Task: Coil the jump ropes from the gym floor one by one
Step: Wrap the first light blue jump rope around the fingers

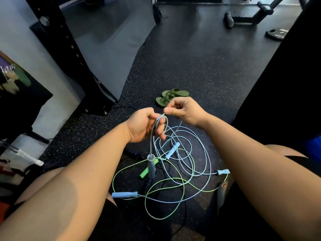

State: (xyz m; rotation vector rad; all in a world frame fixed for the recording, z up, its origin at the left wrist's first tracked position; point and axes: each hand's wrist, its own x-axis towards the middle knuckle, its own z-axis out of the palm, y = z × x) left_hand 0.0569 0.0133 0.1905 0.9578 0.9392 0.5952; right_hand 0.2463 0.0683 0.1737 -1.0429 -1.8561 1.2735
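A grey jump rope (152,134) runs up from its grey handle (151,166), which hangs above the floor. My left hand (144,126) holds a small loop of this rope in its curled fingers. My right hand (184,110) pinches the same rope just right of the loop, and the cord trails down from there. Below lies a tangle of a light blue rope (199,153) with blue handles (124,195) and a green rope (156,184) with a green handle (145,172).
A dark purple-and-black rope handle (147,185) lies under the tangle. Green flip-flops (171,97) sit on the speckled rubber floor beyond my hands. A black rack upright (69,46) stands left, a bench frame (251,16) and weight plate (278,33) far right. My knees flank the ropes.
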